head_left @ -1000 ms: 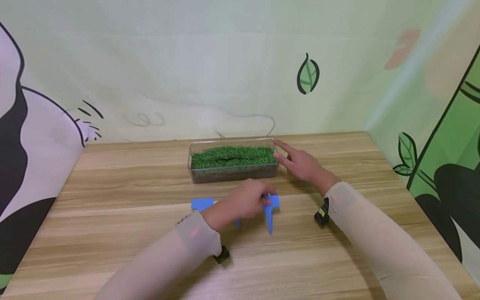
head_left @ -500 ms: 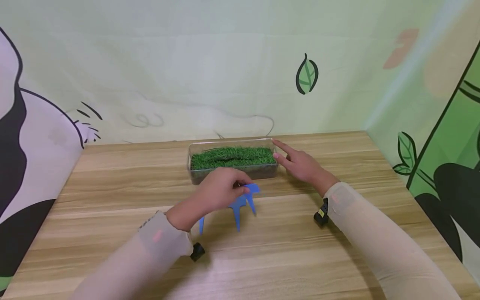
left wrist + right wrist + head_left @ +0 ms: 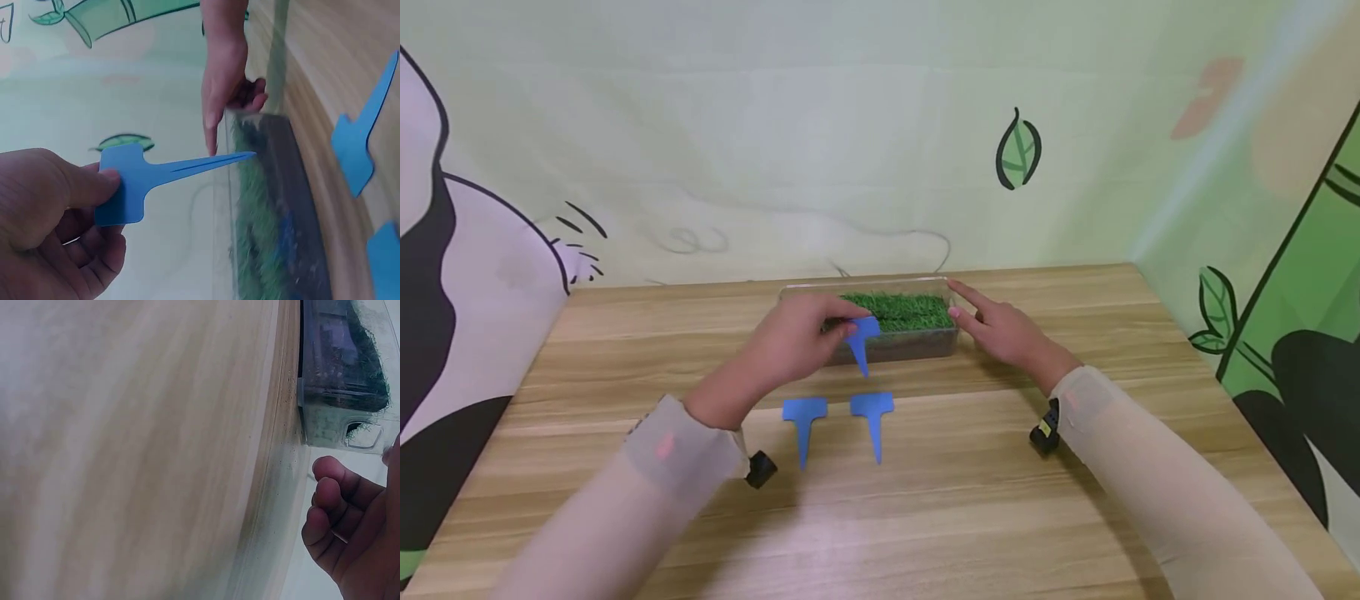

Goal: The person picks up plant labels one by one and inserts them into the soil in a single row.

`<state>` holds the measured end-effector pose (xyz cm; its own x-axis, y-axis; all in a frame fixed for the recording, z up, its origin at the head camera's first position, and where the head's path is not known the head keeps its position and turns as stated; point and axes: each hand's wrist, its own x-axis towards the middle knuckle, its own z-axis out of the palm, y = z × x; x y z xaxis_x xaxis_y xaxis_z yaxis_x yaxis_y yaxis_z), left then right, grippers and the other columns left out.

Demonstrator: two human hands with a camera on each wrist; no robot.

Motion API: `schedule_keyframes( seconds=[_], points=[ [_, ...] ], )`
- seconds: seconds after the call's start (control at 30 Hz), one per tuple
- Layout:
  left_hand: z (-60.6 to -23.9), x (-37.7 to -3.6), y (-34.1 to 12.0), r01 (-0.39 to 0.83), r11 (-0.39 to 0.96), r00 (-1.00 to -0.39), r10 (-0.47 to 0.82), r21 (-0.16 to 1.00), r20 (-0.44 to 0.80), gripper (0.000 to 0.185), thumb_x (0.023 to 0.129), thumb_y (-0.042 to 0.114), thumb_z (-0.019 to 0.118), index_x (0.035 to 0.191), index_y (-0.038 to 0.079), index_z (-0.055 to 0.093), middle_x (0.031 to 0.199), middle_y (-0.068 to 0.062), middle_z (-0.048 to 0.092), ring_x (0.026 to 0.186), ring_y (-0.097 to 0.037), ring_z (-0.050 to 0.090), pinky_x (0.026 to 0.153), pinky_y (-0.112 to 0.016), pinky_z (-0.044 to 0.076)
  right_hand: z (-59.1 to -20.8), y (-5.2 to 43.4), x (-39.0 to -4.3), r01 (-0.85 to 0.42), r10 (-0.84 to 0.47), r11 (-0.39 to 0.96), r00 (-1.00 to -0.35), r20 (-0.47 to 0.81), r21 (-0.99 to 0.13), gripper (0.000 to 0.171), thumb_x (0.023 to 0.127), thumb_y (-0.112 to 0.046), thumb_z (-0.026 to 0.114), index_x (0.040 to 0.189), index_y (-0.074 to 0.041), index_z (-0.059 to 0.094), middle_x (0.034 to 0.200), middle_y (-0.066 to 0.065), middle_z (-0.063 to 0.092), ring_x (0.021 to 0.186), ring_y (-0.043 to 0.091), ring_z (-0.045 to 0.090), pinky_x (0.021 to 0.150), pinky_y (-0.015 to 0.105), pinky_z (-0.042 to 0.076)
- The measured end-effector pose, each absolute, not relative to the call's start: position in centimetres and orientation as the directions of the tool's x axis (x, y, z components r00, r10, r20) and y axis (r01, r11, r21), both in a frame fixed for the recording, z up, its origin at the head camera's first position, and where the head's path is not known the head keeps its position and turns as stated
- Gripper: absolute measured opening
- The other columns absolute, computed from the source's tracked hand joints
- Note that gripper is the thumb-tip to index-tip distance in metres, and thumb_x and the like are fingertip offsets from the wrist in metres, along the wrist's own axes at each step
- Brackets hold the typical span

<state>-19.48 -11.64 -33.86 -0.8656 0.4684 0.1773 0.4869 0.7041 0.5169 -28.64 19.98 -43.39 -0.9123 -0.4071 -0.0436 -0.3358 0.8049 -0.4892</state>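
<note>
My left hand [image 3: 790,337] pinches a blue T-shaped plant label [image 3: 128,184] by its wide head, between thumb and fingers. The label's pointed stem hangs downward in front of a clear plastic box [image 3: 917,345] with green artificial grass [image 3: 917,310] in it. At the box's right end, my right hand [image 3: 1009,335] touches the rim with index finger and thumb stretched out. Its other fingers [image 3: 330,494] are loosely bent beside the end wall. The left hand hides the box's left part in the head view.
Two more blue plant labels, a left one [image 3: 805,410] and a right one [image 3: 872,406], lie on the wooden table [image 3: 970,517] in front of the box, stems toward me. Behind the table stands a printed backdrop [image 3: 850,150].
My left hand has lifted the rightmost plant label off the table and carried it left and up to the front of the box. The right hand has stayed at the box's end.
</note>
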Motion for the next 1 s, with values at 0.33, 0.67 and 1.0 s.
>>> schedule_keyframes(
  seconds=[0.33,0.67,1.0],
  points=[
    [-32.9,-21.4,-14.0,0.387,0.773,-0.922,0.339,0.503,0.188,0.028,0.100,0.011,0.063,0.127,0.011,0.071,0.123,-0.009,0.070,0.098,-0.024,0.067,0.082,-0.040,0.054,-43.6,20.0,-28.6,-0.328,-0.403,0.803,-0.914,-0.049,-0.498,0.063,0.103,-0.064,0.030,0.160,-0.040,0.018,0.075,0.004,0.059,0.058,0.018,0.046,0.062,0.036,0.042],
    [-34.0,-23.2,-15.3,0.344,0.822,-0.938,0.282,0.454,0.200,0.025,0.099,0.012,0.063,0.122,0.008,0.072,0.115,-0.010,0.070,0.101,-0.026,0.067,0.085,-0.043,0.054,-43.6,19.9,-28.6,-0.323,-0.398,0.799,-0.916,-0.044,-0.507,0.064,0.103,-0.063,0.029,0.161,-0.038,0.018,0.076,0.005,0.059,0.060,0.020,0.049,0.061,0.036,0.042],
    [-35.2,-24.6,-15.7,0.328,0.843,-0.944,0.285,0.426,0.163,0.026,0.101,0.012,0.061,0.124,0.009,0.071,0.114,-0.011,0.068,0.102,-0.027,0.066,0.085,-0.042,0.054,-43.8,19.9,-28.8,-0.321,-0.396,0.799,-0.917,-0.044,-0.508,0.063,0.103,-0.063,0.029,0.161,-0.039,0.018,0.081,0.005,0.063,0.069,0.021,0.057,0.073,0.041,0.047]
  ],
)
